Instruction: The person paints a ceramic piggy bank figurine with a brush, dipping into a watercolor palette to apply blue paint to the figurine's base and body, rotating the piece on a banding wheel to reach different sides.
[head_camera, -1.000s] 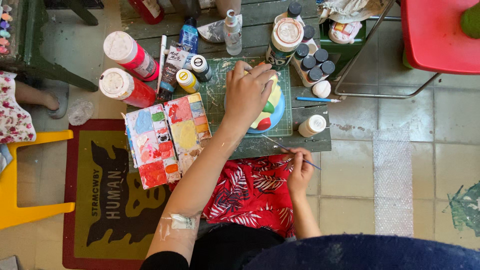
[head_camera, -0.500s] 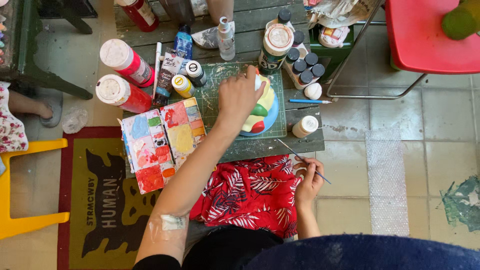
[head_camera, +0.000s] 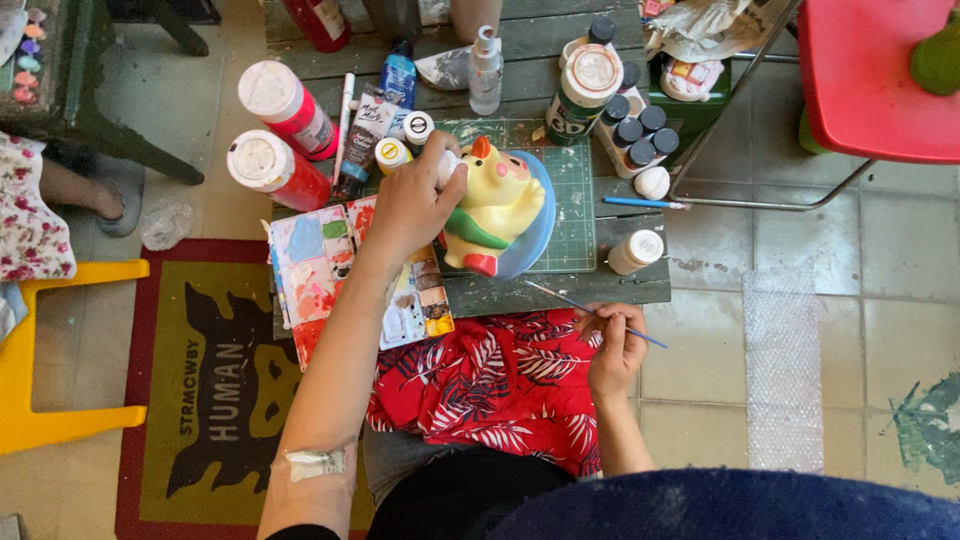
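Left hand grips yellow figurine w/ fingers wrapped; right hand pinches thin brush. Risk: figurine tips off blue plate (paint jars close by), or wet paint smudges under fingers.

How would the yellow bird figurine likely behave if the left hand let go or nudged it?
The yellow bird figurine looks rigid and glossy, so probably slippery. It lies tilted on the blue plate, steadied by the left hand, so it may rock or roll; likely breakable if dropped.
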